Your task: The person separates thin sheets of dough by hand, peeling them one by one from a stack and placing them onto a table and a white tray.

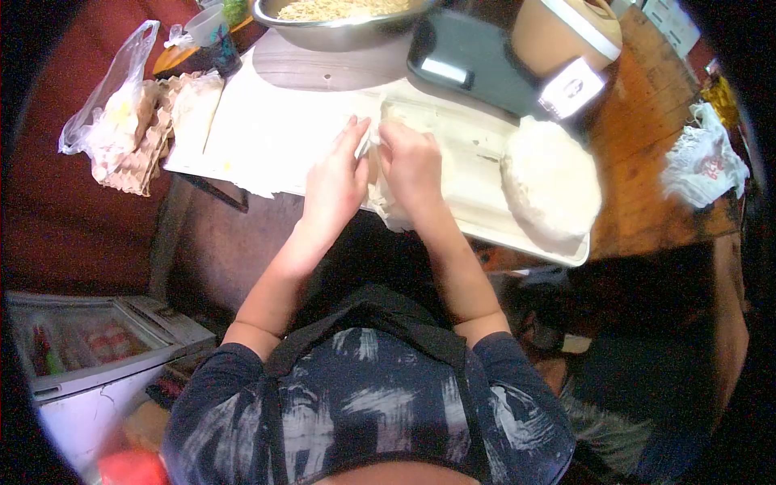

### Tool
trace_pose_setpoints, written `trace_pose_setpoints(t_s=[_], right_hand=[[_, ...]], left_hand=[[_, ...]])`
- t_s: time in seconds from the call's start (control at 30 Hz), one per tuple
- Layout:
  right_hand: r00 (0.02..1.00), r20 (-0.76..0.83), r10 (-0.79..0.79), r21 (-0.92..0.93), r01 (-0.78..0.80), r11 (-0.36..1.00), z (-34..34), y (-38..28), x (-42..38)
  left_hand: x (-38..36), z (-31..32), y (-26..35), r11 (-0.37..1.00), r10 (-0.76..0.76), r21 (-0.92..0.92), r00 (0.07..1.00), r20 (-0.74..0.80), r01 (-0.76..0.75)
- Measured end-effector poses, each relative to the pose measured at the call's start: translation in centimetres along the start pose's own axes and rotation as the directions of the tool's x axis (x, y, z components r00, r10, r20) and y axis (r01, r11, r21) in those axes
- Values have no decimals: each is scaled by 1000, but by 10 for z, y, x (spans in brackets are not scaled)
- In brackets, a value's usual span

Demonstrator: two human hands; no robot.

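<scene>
A thin, pale wrapper sheet (390, 212) lies between my two hands on a white tray (517, 242), its near end hanging at the tray's front edge. My left hand (335, 178) presses its fingers together along the sheet's left side, the thumb toward the middle. Curled fingers of my right hand (411, 162) pinch the sheet's upper part. Glare and the hands hide what is inside the sheet. To the right, a thick round stack of white wrappers (554, 182) rests on the tray's end.
A metal bowl (343, 31) of pale shredded food stands behind the tray. Beside it are a dark lidded container (465, 65), a tan tub (566, 36) and a small white box (572, 87). Plastic bags (705, 162) lie right; crumpled brown paper (149, 133) lies left. Another person sits below right.
</scene>
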State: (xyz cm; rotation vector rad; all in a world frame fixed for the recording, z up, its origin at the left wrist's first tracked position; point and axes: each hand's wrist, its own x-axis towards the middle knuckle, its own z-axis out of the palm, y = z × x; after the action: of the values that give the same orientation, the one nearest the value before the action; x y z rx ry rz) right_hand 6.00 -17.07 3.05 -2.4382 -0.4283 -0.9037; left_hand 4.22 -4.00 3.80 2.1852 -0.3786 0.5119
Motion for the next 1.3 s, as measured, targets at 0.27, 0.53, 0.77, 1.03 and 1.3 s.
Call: trace_pose_setpoints(t_s=[0.27,0.53,0.77,1.03,1.3], right_hand=[[999,-46,-4,-52,1,999,0,7,-2],[994,-36,102,-122,-106,987,-5,12,-2],[994,34,107,8,-108,994,5,3,-2],[990,-44,134,-18,-135,991,18,3,1],[951,-34,307,22,-306,952,7,7,0]], left_hand=[[15,7,-15,994,48,95,999,11,-49],[15,3,-28,997,-44,62,999,-29,45],[8,3,-15,999,-31,-22,999,37,31],[6,1,-7,991,-44,132,997,64,36],[6,2,-25,992,-38,116,999,-9,39]])
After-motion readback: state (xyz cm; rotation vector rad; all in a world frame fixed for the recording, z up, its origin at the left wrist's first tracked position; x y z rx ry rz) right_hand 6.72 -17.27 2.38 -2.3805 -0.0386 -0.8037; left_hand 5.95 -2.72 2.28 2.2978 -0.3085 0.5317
